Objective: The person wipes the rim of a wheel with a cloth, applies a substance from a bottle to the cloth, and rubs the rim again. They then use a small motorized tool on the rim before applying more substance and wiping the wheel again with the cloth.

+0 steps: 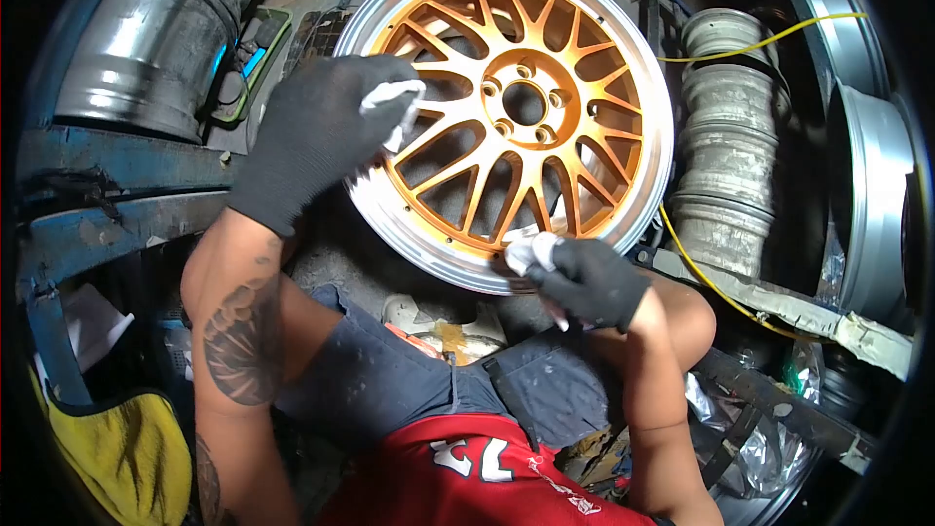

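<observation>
A large wheel rim [527, 59] with orange-gold spokes and a polished silver lip lies in front of my knees, its face up. My left hand [326, 127], in a black glove, is closed round a white cloth [393, 105] at the rim's left edge. At the lower right edge of the rim, my right hand [592, 282], also gloved in black, grips another white cloth [532, 253]. The fingertips of both hands are partly hidden by the cloths.
Stacked silver rims [726, 146] stand at the right, with more at the far right. A yellow cord [682, 246] runs past them. Blue metal framing [127, 161] and a large metal cylinder [146, 39] are at the left. A yellow towel [122, 458] hangs lower left.
</observation>
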`<state>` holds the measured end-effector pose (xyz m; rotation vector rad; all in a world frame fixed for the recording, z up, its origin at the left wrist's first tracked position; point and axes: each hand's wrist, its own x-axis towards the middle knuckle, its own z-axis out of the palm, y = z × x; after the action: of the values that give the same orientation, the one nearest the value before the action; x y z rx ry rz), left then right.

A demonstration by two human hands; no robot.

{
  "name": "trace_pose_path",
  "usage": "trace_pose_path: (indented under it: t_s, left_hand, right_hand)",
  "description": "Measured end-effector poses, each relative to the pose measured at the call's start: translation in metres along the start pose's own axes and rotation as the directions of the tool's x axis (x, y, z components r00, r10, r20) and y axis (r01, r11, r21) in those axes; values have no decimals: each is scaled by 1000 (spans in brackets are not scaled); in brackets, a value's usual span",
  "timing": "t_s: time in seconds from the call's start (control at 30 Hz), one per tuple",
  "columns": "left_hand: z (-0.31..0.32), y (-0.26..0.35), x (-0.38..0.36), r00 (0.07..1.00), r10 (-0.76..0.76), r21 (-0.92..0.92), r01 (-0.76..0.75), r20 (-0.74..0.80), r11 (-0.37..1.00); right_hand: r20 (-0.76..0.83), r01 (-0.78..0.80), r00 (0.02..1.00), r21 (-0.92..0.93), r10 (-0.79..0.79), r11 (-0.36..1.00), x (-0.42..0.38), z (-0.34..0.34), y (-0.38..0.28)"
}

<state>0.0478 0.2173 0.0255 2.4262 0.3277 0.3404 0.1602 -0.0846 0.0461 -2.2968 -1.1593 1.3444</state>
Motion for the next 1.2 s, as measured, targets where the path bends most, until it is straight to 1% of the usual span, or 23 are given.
trace_pose_path:
  t_s: [0.03,0.1,0.13,0.17,0.23,0.3,0.33,0.37,0.43,0.47,0.5,0.57,0.63,0.7,0.73,0.83,0.9,0.93,1.0,1.03,1.07,1.13,1.2]
  left_hand:
    - [-9,0,1,996,-77,22,76,36,997]
    - [-16,10,0,954,-203,-130,236,223,963]
    - [-15,14,1,914,-241,-194,314,328,929]
    - [-8,11,3,937,-151,-163,210,314,964]
    - [11,-7,2,958,31,-84,-7,286,996]
    - [19,-14,2,968,115,2,-119,222,993]
    - [17,-13,3,970,127,47,-140,205,989]
    - [17,-11,2,971,137,84,-156,198,984]
    - [14,-5,6,963,47,38,-59,264,998]
    - [13,-3,6,952,3,21,-9,306,1000]
    - [15,-3,5,950,18,50,-35,312,998]
    - [19,-6,6,946,49,112,-89,319,990]
    - [12,2,6,923,-17,176,-55,384,983]
    - [9,4,3,918,-8,91,-31,397,995]
    - [12,4,0,926,12,60,-38,376,997]
    - [12,0,-4,935,92,19,-105,341,994]
    - [15,-5,-7,933,131,39,-153,334,988]
    - [17,-6,-11,946,120,29,-135,300,990]
    - [14,5,-4,921,56,34,-74,386,997]
    - [10,8,-1,902,22,50,-48,432,998]
    - [15,4,-4,917,95,14,-109,389,994]
    - [14,3,-10,870,105,-7,-116,482,993]
    - [25,-3,-21,800,125,-103,-79,587,992]
  right_hand:
    - [10,150,989,-102,-150,983,7,18,14]
    - [-78,192,975,-171,-208,966,26,41,3]
    - [-29,139,988,-252,-151,958,33,37,-14]
    - [-4,147,988,-256,-153,955,41,38,-16]
    - [131,65,991,-392,-15,918,36,20,-26]
    - [223,-26,966,-430,134,903,30,7,-28]
    - [115,63,993,-429,-14,901,31,15,-21]
    - [85,101,994,-434,-71,895,33,26,-18]
    - [10,169,983,-444,-183,880,41,42,-24]
    - [46,171,985,-461,-169,871,40,42,-16]
    - [-1,215,972,-418,-237,882,36,44,-4]
    - [144,62,990,-485,9,872,25,27,-9]
    - [78,146,989,-488,-123,861,30,30,-15]
    - [5,224,968,-462,-250,858,38,49,-11]
    - [2,225,967,-484,-256,846,37,49,-12]
    - [58,101,995,-513,-84,852,16,35,-12]
    - [15,12,1000,-590,-4,807,18,44,-20]
    - [27,88,996,-588,-90,804,24,50,-21]
    - [-14,182,976,-490,-217,853,31,47,-19]
    - [12,129,990,-491,-141,862,23,43,-21]
    - [36,86,996,-495,-78,864,15,35,-24]
    - [87,21,996,-473,23,881,14,25,-23]
    - [117,171,984,-474,-130,864,31,36,-11]
